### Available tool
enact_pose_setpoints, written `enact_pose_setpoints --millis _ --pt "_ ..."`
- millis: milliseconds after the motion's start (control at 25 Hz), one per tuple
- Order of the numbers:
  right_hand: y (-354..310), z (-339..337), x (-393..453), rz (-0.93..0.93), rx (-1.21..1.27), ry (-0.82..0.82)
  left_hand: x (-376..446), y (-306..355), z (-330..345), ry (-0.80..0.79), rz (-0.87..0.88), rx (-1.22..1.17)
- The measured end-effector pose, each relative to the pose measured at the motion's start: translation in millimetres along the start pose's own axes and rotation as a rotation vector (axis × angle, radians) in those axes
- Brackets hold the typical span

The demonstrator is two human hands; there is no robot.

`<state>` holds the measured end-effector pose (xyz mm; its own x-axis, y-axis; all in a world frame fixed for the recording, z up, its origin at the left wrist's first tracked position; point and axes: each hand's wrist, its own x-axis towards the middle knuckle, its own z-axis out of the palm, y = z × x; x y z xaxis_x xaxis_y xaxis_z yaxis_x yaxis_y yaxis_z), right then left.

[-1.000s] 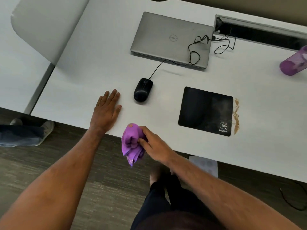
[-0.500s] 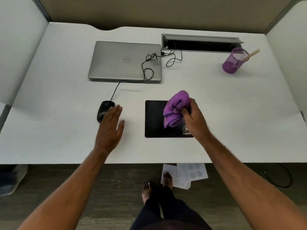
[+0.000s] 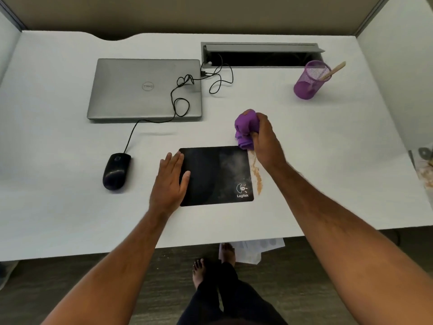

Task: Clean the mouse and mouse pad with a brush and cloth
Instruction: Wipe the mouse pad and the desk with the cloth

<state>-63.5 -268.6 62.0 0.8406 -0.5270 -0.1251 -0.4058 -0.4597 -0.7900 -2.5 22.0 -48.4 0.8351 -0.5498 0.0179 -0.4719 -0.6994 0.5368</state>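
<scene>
Head view, 1 frame. My left hand (image 3: 170, 181) lies flat, fingers straight, its fingertips and thumb pressing the left edge of the mouse pad (image 3: 215, 175) at centre frame. Half a second ago this hand rested beside the mouse (image 3: 116, 171); it has since crossed over to the pad. My reading: the pad is now pinned for wiping.

My right hand (image 3: 263, 139) has its fingers curled tightly round the bunched purple cloth (image 3: 246, 127). The cloth was over the pad's middle a moment ago; it now sits at the pad's upper right corner, touching or just above the desk (image 3: 58, 207). I cannot tell which. It is at the top of a line of tan crumbs (image 3: 257, 175) running down the pad's right edge. A stroke down that line looks like the likely next move.

The mouse lies left of centre, apart from both hands, and its cable (image 3: 178, 102) runs up over the closed laptop (image 3: 145, 89).

Containers: 1 purple mesh cup (image 3: 308, 82), upper right, holds a wooden handle, probably the brush (image 3: 334, 69); its bristles are hidden. The open cable tray (image 3: 260, 53) at top centre takes in the cable.
</scene>
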Motion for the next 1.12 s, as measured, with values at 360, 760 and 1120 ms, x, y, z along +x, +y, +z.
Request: enact_pose_setpoints --millis 360,760,1120 --pt "45.7 2.9 -5.8 -0.010 -0.165 -0.041 1.4 -1.1 4.6 0.001 0.013 0.111" --pt "19.5 -18.2 -60.5 -0.015 -0.037 -0.088 0.7 0.0 4.5 0.006 0.010 0.145" --pt "45.7 -26.4 -88.5 -0.124 -0.020 -0.225 -0.9 -3.7 6.8 0.022 0.019 0.128"
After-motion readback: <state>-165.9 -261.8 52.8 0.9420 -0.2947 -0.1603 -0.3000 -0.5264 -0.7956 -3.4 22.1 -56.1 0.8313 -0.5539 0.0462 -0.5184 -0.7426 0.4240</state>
